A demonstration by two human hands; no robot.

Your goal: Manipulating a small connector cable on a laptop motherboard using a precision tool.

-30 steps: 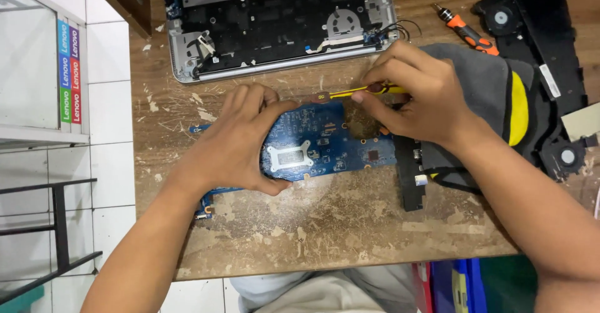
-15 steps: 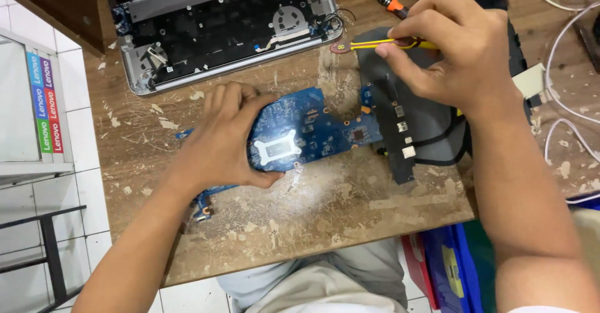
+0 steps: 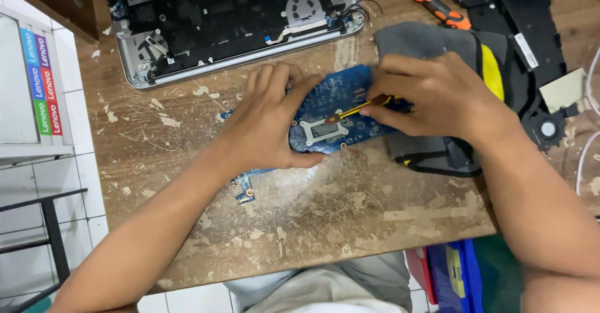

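Note:
A blue circuit board [image 3: 340, 110] lies flat on the worn wooden table [image 3: 325, 213]. My left hand [image 3: 265, 122] presses down on the board's left part, fingers spread over it and thumb under its near edge. My right hand [image 3: 437, 97] pinches a thin yellow-handled tool [image 3: 356, 108], whose tip touches the square metal frame [image 3: 322, 128] in the middle of the board. The right hand rests partly over a grey and yellow cloth [image 3: 450, 56].
An opened laptop base [image 3: 231, 22] with its fan exposed lies at the table's far side. An orange screwdriver [image 3: 437, 5] and black plastic parts [image 3: 525, 31] sit at the far right. A white shelf [image 3: 25, 81] stands left; blue bins [image 3: 453, 275] sit below.
My right hand has come down from above the cloth and brought the yellow tool's tip onto the board's metal frame. My left hand stays on the board.

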